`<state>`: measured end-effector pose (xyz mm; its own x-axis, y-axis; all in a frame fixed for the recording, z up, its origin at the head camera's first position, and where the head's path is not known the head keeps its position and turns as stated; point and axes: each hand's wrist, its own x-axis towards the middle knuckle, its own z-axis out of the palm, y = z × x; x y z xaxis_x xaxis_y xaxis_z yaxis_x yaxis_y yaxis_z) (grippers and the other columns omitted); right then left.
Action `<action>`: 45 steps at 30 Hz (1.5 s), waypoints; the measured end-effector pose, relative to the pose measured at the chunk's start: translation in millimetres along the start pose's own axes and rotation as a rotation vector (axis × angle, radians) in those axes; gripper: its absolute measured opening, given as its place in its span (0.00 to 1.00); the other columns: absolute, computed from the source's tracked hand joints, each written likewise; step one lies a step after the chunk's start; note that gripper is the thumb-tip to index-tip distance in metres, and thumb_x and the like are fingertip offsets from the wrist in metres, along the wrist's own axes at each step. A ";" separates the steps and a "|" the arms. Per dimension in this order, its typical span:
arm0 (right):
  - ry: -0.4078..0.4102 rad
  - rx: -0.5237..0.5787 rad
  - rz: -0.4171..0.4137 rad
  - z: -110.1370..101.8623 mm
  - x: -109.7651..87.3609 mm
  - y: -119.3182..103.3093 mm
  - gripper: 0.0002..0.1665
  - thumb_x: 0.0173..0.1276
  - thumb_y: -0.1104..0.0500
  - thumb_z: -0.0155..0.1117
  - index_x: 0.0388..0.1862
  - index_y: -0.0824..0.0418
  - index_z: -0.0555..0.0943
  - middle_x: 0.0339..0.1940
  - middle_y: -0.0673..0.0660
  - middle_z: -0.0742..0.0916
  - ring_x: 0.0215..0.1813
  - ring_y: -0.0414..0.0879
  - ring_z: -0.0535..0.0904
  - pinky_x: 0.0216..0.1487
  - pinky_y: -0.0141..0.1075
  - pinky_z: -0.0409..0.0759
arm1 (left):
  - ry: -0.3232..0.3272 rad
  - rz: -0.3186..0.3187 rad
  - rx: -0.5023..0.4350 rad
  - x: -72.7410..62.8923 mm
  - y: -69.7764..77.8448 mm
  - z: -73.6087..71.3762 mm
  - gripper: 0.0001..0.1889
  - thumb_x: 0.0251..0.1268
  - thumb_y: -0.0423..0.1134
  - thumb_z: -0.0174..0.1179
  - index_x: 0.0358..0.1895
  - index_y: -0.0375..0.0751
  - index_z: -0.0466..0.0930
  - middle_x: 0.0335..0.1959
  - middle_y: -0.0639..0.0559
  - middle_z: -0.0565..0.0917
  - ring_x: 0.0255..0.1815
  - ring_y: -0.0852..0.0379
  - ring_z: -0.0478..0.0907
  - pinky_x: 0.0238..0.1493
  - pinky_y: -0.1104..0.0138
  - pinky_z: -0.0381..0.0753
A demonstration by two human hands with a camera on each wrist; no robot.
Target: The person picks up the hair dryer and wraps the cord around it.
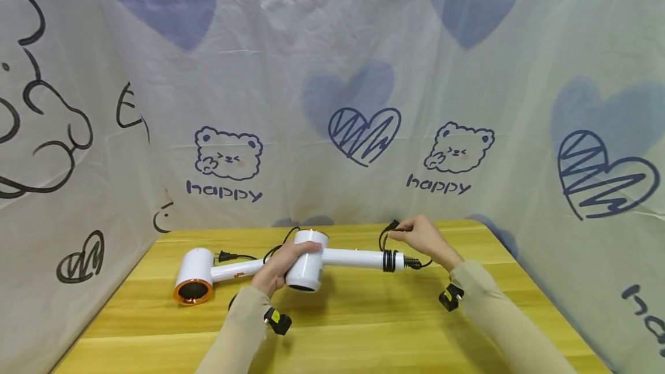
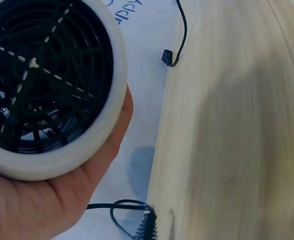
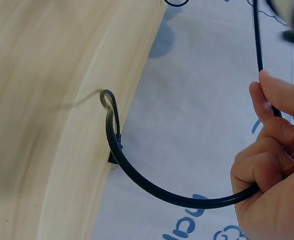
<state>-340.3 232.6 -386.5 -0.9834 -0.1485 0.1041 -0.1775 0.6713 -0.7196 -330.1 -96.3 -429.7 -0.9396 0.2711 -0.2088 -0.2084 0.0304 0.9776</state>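
My left hand [image 1: 280, 265] grips a white hair dryer [image 1: 306, 273] by its barrel, thumb over the near side. The handle points right, with black cord [image 1: 389, 261] wound round its end. In the left wrist view the dryer's round dark grille [image 2: 17, 100] fills one corner. Beyond the handle's end, my right hand [image 1: 423, 239] pinches a stretch of that black cord. A loop of the cord [image 3: 166, 195] hangs from the curled fingers in the right wrist view. A black plug [image 1: 393, 225] shows just left of the right fingertips.
A second white hair dryer [image 1: 196, 264] with an orange-rimmed nozzle lies on the left of the wooden table [image 1: 363, 328]. Its plug [image 1: 225, 256] rests behind its handle. A patterned white cloth [image 1: 291, 131] hangs round the table's back and sides.
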 end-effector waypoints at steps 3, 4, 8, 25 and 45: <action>0.016 -0.028 -0.017 2.1 -0.4 -4.4 0.23 0.67 0.50 0.66 0.15 0.54 0.72 0.13 0.48 0.63 0.18 0.42 0.56 0.23 0.31 0.59 | 0.017 0.021 0.027 0.7 -1.0 0.2 0.36 0.55 0.53 0.67 0.64 0.40 0.64 0.44 0.40 0.81 0.37 0.48 0.83 0.38 0.53 0.87; 0.028 -0.036 -0.020 2.8 -0.8 -6.4 0.20 0.67 0.50 0.66 0.16 0.54 0.76 0.13 0.48 0.65 0.19 0.42 0.57 0.23 0.32 0.59 | 0.026 0.033 0.037 0.6 -0.9 0.6 0.36 0.55 0.52 0.68 0.63 0.40 0.65 0.43 0.40 0.81 0.36 0.48 0.83 0.37 0.54 0.87; 0.075 -0.067 -0.041 6.2 -4.1 -17.1 0.10 0.67 0.51 0.66 0.29 0.54 0.87 0.23 0.50 0.81 0.23 0.44 0.66 0.25 0.34 0.66 | 0.075 0.086 0.065 1.4 -0.1 1.9 0.36 0.53 0.50 0.70 0.62 0.40 0.65 0.44 0.40 0.80 0.36 0.47 0.82 0.35 0.54 0.87; 0.141 -0.038 -0.098 21.8 -16.6 -29.6 0.22 0.69 0.53 0.63 0.15 0.58 0.73 0.12 0.48 0.66 0.16 0.41 0.57 0.18 0.30 0.57 | 0.331 0.178 0.159 1.8 -3.2 6.6 0.41 0.48 0.51 0.73 0.65 0.39 0.64 0.49 0.39 0.77 0.37 0.48 0.80 0.30 0.59 0.86; -0.026 -0.013 -0.291 32.0 -20.9 -16.2 0.14 0.78 0.60 0.48 0.42 0.61 0.83 0.19 0.52 0.75 0.18 0.38 0.61 0.19 0.29 0.61 | 0.516 0.201 0.033 4.4 -5.6 8.5 0.39 0.48 0.50 0.73 0.62 0.39 0.65 0.50 0.39 0.76 0.38 0.48 0.80 0.30 0.60 0.86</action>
<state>-315.7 201.7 -399.0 -0.8899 -0.3547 0.2867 -0.4524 0.6074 -0.6530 -330.8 -87.1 -435.8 -0.9727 -0.2320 0.0037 -0.0104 0.0594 0.9982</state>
